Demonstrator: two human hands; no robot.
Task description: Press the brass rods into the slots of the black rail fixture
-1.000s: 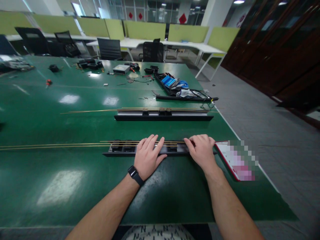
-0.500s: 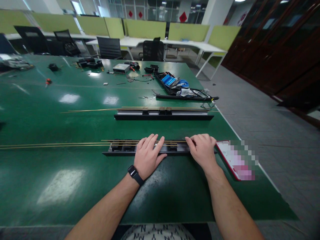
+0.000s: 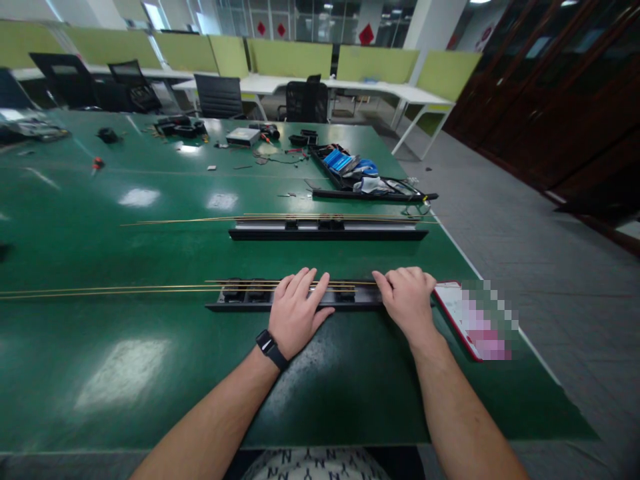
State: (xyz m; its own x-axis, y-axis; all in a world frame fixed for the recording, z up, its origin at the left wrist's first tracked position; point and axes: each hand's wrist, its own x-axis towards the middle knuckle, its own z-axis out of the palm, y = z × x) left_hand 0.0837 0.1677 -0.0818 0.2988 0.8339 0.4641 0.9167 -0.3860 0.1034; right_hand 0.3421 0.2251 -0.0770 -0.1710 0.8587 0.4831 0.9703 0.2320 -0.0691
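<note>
In front of me on the green table lies a long black channel (image 3: pixel 245 307) with dark blocks (image 3: pixel 257 289) seated in it. Several thin brass rods (image 3: pixel 125 289) run along its top, and two stick out far to the left. My left hand (image 3: pixel 296 317), a watch on its wrist, rests flat over the middle of the channel and rods with its fingers stretched out. At the channel's right end, my right hand (image 3: pixel 410 303) is closed around a rod end, its thumb pointing left. Its curled fingers hide the grip itself.
A second black channel (image 3: pixel 330 235) with rods on it lies farther back. Beyond are a tray of blue packs and wires (image 3: pixel 345 167), a white box (image 3: pixel 243 137) and an orange tool (image 3: pixel 97 163). A red-edged tablet-like object (image 3: pixel 453 313), partly blurred, lies by my right hand.
My right hand has shifted slightly to the right, and the left end of one brass rod has slid right a little too. The left hand stays in place.
</note>
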